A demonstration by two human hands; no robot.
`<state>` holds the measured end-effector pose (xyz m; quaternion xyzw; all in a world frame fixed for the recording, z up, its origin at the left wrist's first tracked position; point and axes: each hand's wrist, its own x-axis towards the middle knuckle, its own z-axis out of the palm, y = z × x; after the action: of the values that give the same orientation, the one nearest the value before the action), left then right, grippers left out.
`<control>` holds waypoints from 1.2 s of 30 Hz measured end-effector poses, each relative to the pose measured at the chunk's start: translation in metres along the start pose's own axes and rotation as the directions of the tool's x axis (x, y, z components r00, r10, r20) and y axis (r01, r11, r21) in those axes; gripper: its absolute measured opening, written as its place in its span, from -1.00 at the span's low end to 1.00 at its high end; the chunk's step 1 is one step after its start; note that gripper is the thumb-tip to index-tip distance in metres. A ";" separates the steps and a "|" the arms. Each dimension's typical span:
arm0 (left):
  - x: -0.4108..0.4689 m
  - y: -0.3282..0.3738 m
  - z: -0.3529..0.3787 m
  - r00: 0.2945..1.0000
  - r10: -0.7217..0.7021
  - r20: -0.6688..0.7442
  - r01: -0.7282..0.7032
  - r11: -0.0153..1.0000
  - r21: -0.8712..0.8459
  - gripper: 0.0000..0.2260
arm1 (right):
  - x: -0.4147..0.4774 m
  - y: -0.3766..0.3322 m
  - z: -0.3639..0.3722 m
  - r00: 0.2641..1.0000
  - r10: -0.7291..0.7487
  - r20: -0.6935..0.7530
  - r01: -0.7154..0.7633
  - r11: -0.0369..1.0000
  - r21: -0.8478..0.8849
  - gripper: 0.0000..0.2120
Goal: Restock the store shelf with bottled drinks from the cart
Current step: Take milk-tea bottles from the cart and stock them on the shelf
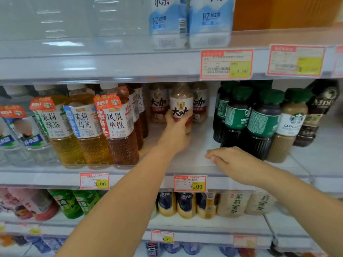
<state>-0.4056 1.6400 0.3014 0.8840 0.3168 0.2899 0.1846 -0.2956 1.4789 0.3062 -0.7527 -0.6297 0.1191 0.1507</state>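
My left hand grips a brown coffee bottle with a white label, held upright over the middle shelf. Two bottles of the same kind stand behind it at the back of the shelf. My right hand rests on the shelf's front edge with loosely curled fingers and holds nothing. The cart is out of view.
Tea bottles stand left of the gap. Dark green-capped coffee bottles and a latte bottle stand to the right. Price tags line the shelf edge. Water packs fill the shelf above; more drinks sit on shelves below.
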 end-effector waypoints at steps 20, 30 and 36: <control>0.032 0.009 0.019 0.975 -0.106 -0.194 0.041 0.949 -0.312 -0.52 | -0.001 0.008 0.011 0.990 -0.080 -0.117 0.075 0.996 -0.051 -0.68; 0.055 0.016 0.031 0.950 -0.285 -0.124 0.220 0.898 -0.382 -0.36 | 0.000 0.011 0.011 0.981 -0.128 -0.144 0.119 0.990 -0.069 -0.68; 0.062 0.021 0.036 0.959 -0.262 -0.108 0.205 0.906 -0.371 -0.38 | 0.000 0.012 0.011 0.980 -0.137 -0.142 0.128 0.989 -0.067 -0.68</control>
<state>-0.3342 1.6613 0.3094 0.7663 0.3761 0.3861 0.3497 -0.2891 1.4780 0.2911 -0.7198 -0.6688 0.0350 0.1826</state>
